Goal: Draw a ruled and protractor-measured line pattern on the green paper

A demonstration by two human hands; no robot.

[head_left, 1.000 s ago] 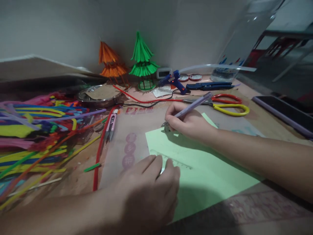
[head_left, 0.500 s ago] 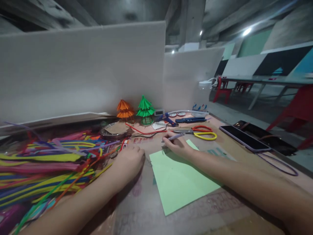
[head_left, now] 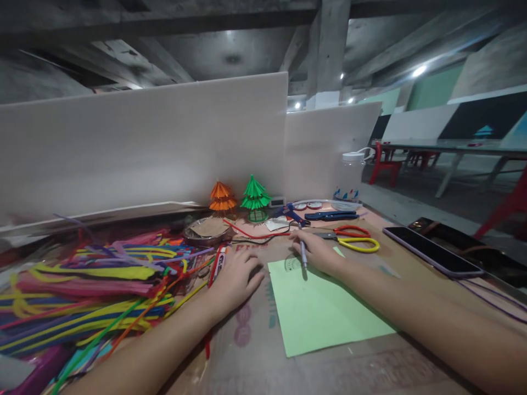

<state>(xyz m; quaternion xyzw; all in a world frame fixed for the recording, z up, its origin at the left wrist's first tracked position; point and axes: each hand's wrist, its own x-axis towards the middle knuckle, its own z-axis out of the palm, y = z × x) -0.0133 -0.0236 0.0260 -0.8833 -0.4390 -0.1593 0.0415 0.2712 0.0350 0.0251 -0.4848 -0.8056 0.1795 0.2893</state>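
Note:
My right hand (head_left: pixel 317 253) holds a pale purple pen (head_left: pixel 304 257), pointing down toward me over the far part of a light green sheet of paper (head_left: pixel 325 312). A small dark curved mark or piece, too small to name, shows at the sheet's far left corner. My left hand (head_left: pixel 237 274) lies palm down on the table left of the paper, fingers a little apart and holding nothing visible. Beside its fingers is a red and white object (head_left: pixel 219 264), partly hidden. Scissors (head_left: pixel 357 240) with red and yellow handles lie just beyond my right hand.
A heap of colourful pipe cleaners (head_left: pixel 107 280) covers the left. Orange (head_left: pixel 223 197) and green (head_left: pixel 256 198) paper trees stand at the back, near a glue gun (head_left: pixel 295 214) and a bottle (head_left: pixel 349 175). A phone (head_left: pixel 430 251) lies right. White panels (head_left: pixel 164 148) rise behind.
My view has tilted up slightly. In my right hand the pen has swung from lying sideways to pointing down toward me. My left hand's fingers have spread a little.

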